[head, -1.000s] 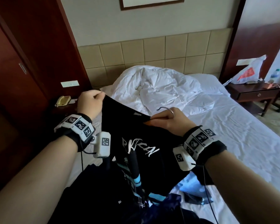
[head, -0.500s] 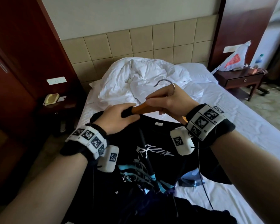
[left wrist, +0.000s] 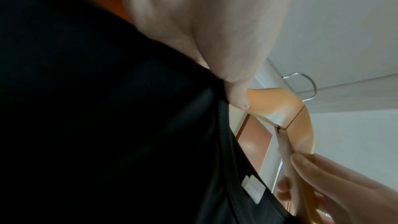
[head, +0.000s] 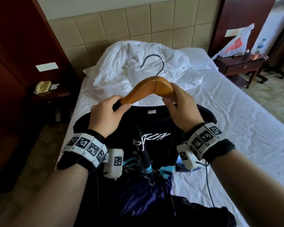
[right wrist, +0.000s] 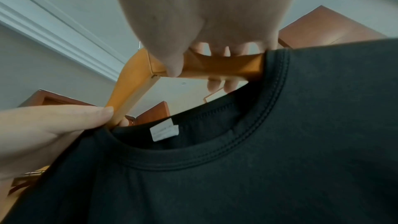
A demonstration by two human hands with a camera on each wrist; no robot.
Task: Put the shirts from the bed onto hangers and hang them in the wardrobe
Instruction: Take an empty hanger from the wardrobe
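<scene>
Left hand [head: 105, 115]: thumb and fingers pinch the black shirt [head: 154, 128] collar against the wooden hanger [head: 147, 89], left arm. Right hand [head: 180, 110]: fingers curled round the hanger's right arm at the collar. Both hanger ends hidden inside the shirt; metal hook [head: 154, 64] at 12 o'clock. Shirt hangs over the bed [head: 236, 120]; its lower print is partly creased, unreadable. 1 dark garment heap [head: 146, 202] at 6 o'clock, cut off. Nightstand [head: 241, 66] at 2 o'clock.

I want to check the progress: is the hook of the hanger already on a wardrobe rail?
No. In the head view the hook stands free above the bed, while both hands hold the hanger.
</scene>
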